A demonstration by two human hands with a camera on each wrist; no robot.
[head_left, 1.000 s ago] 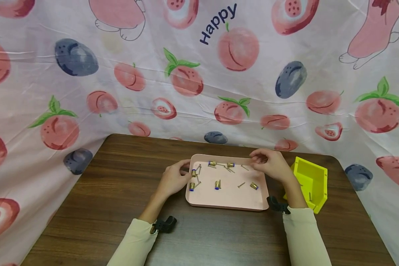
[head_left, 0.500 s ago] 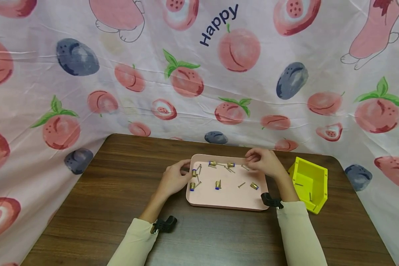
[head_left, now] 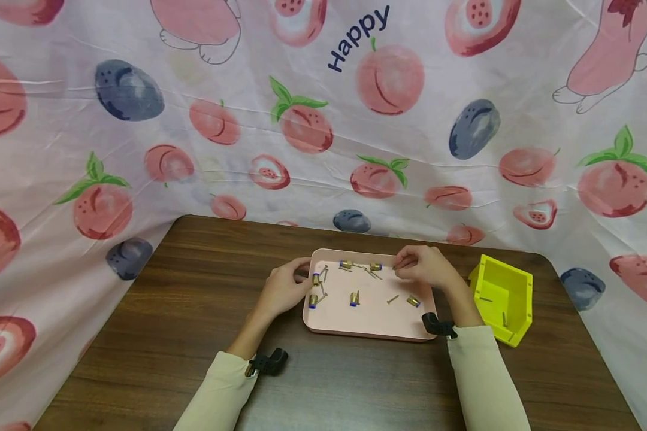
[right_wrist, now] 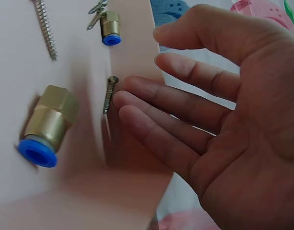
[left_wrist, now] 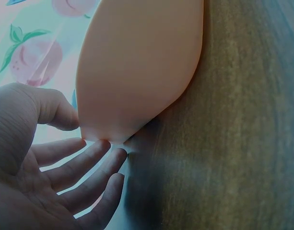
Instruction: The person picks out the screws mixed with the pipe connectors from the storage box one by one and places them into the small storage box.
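Note:
A pink tray (head_left: 356, 323) holds several brass push-in fittings (head_left: 354, 299) with blue collars and several screws (head_left: 392, 299). My left hand (head_left: 284, 290) holds the tray by its far left side, thumb at the rim and fingertips against the outside in the left wrist view. Over the far right part of the tray is my right hand (head_left: 426, 266), with thumb and fingers apart. In the right wrist view its middle fingertips are right at the head of a screw (right_wrist: 110, 94). Another fitting (right_wrist: 48, 125) lies nearby, blue end toward the camera.
A yellow bin (head_left: 507, 293) with a couple of screws inside stands just right of the tray, beside my right forearm. The brown wooden table (head_left: 194, 311) carries both. A fruit-print cloth (head_left: 302, 126) hangs behind and along the sides.
My right hand has moved left and slightly down, further over the tray, toward the screw near the far right corner. The left hand has stayed at the tray's left side.

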